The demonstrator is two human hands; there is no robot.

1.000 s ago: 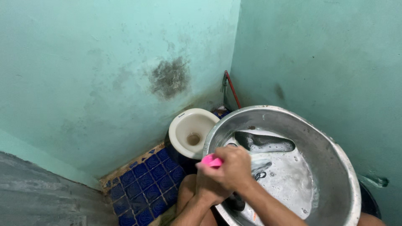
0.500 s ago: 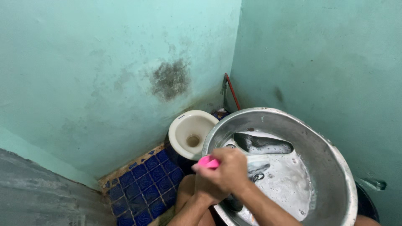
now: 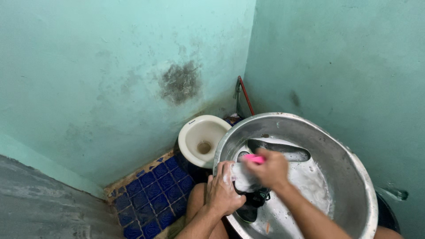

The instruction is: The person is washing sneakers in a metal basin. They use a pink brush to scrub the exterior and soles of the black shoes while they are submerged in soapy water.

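One metal basin (image 3: 349,177), soapy water, two dark shoes: one far (image 3: 279,151), one near (image 3: 250,201) gripped by left hand (image 3: 223,192). Right hand (image 3: 271,169) clenched on one pink brush (image 3: 254,158).

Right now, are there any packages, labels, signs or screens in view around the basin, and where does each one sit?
No package, sign or screen shows.
Small dark mark: on the back rim of the cream squat toilet bowl, left of the metal basin; too small to tell more.
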